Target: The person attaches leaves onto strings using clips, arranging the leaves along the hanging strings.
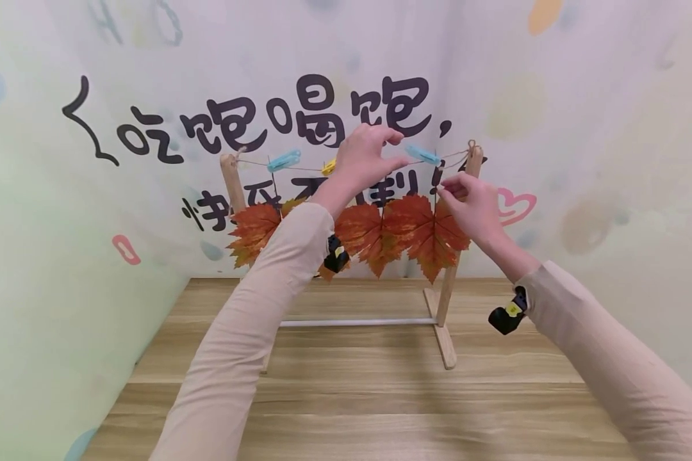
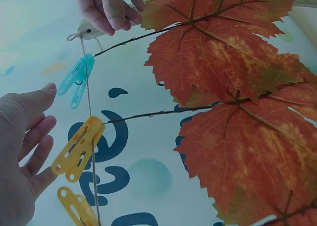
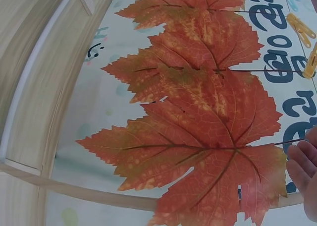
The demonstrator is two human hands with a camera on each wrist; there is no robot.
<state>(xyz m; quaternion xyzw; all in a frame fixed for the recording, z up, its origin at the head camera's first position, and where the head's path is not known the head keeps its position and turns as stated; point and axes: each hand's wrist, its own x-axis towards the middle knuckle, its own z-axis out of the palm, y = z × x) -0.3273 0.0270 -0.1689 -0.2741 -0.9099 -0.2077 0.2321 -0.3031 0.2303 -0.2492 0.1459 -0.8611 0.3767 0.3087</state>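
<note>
A light-blue clothespin (image 1: 423,154) clips the dark stem of the rightmost red-orange maple leaf (image 1: 429,234) to a thin twine (image 2: 89,97). Left of that clothespin is my left hand (image 1: 364,157), its thumb and fingers spread apart with nothing between them. In the left wrist view this hand also stands beside a yellow clothespin (image 2: 81,149) that grips the neighbouring leaf's stem. My right hand (image 1: 474,202) is close beside the rightmost stem, below the blue clothespin. Its fingers are loosely bent, and the left wrist view shows a gap between fingertips and stem.
The twine runs between two wooden posts (image 1: 476,163) of a stand with a white crossbar (image 1: 357,323). Further left hang another blue clothespin (image 1: 284,160) and more leaves (image 1: 256,227). The stand is on a wood-grain table (image 1: 346,397) before a printed wall (image 1: 582,96).
</note>
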